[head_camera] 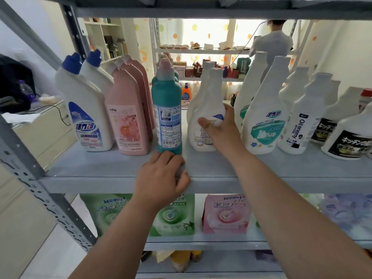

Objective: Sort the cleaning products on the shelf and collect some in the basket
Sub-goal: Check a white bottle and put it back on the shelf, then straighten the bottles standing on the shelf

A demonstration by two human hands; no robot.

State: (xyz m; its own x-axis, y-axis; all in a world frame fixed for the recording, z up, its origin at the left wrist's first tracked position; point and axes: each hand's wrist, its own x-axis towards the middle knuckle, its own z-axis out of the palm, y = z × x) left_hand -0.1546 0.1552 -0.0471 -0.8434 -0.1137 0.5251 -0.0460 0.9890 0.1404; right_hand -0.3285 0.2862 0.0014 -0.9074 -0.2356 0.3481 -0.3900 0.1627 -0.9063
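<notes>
Right hand (220, 129) wraps the white bottle (209, 93) low on its body, thumb across the label, fingers hidden behind it. The thumb covers part of the label, and the rest is unreadable. The bottle stands upright mid-row on the shelf (100, 170), with a second like it just behind, mostly hidden.

Left hand (161, 176) sits knuckles-up at the shelf's front edge, fingertips at the foot of the teal bottle (167, 109). The fingers are blurred, so I can't tell whether they grip it or only touch it. The teal bottle is upright, with more lined up behind it, only caps showing.

Left of it are pink bottles (128, 117) in a front-to-back row, then two blue-capped bottles (84, 109). Right of the white bottle are teal-label bottles (265, 117), an "Oil enemy" bottle (304, 117) and black-label bottles (350, 137), the last cut off by the frame edge.

On the lower shelf are green pouches (175, 216), partly hidden by the left arm, a pink pouch (225, 214) and a blurred purple pouch (346, 214). Bottom-level items are too covered to name.

A person (269, 43) stands far behind at another rack, back turned.
</notes>
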